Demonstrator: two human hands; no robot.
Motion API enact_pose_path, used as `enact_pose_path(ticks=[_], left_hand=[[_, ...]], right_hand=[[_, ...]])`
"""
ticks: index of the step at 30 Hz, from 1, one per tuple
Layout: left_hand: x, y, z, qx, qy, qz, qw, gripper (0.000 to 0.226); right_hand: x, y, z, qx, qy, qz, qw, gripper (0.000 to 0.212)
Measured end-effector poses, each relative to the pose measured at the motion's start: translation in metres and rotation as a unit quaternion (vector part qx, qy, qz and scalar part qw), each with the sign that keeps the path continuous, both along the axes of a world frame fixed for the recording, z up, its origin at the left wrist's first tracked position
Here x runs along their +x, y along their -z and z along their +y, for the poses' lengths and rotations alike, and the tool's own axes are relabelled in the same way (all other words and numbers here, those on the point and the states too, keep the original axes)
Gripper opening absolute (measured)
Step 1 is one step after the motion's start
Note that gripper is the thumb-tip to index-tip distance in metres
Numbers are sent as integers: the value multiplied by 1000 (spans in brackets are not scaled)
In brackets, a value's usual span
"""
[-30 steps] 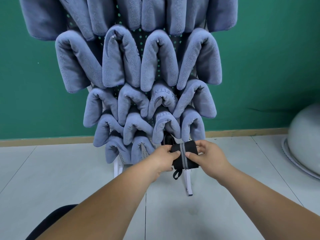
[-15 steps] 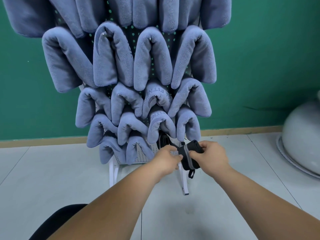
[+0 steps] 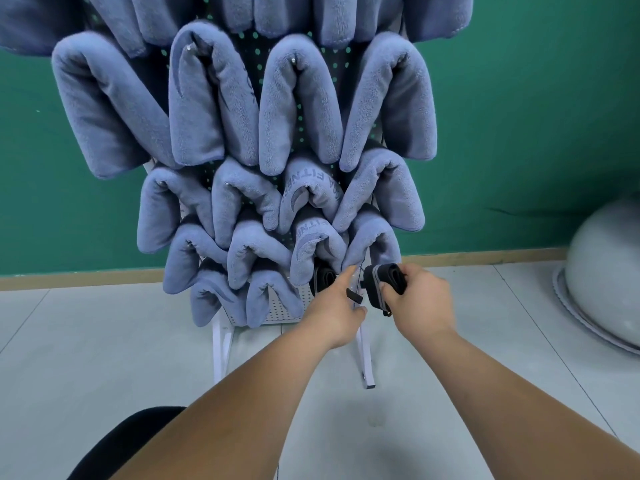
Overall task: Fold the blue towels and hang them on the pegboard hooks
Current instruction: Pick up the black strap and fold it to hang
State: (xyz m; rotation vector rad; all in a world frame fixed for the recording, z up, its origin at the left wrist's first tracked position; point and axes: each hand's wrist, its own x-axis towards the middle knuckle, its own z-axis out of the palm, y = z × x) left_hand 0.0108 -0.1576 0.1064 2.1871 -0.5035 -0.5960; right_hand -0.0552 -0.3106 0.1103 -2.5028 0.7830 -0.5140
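- Green wall [image 3: 519, 133] and pale tiled floor [image 3: 104, 341] frame a white perforated pegboard stand [image 3: 287, 306], almost wholly covered by folded blue-grey plush towels [image 3: 301, 109] draped in rows over small metal hooks [image 3: 293, 59].
- A dark rolled cloth with a grey stripe [image 3: 382, 278] is gripped in the right hand [image 3: 422, 299], fingers curled round it, just beside the board's lower right edge – not yet on any hook.
- The left hand [image 3: 332, 310] is held close by, its forefinger extended toward the lowest right towel [image 3: 372, 244]; a short black strap end [image 3: 355, 295] lies at its thumb, and whether it is pinched cannot be told.
- Another dark bundle [image 3: 323, 278] is seen hanging behind that finger, partly hidden.
- A grey domed object [image 3: 606, 265] sits on the floor to the right.
- Risks, as judged: the roll could loosen if the grip is eased before a hook is found; with the hooks hidden under plush, a free one may be missed and the cloth dropped to the floor; neighbouring towels – packed tightly – could be nudged off by the reaching finger; the loose strap might be snagged.
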Motion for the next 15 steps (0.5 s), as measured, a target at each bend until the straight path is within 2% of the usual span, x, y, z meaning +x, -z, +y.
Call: enact_pose_path(ticks=[10, 15], left_hand=[[6, 8, -1, -9, -10, -13, 1000, 79], [10, 11, -1, -14, -20, -18, 1000, 72]], right_hand=[[26, 18, 9, 16, 40, 28, 999, 24], [30, 16, 17, -1, 80, 0, 997, 23]])
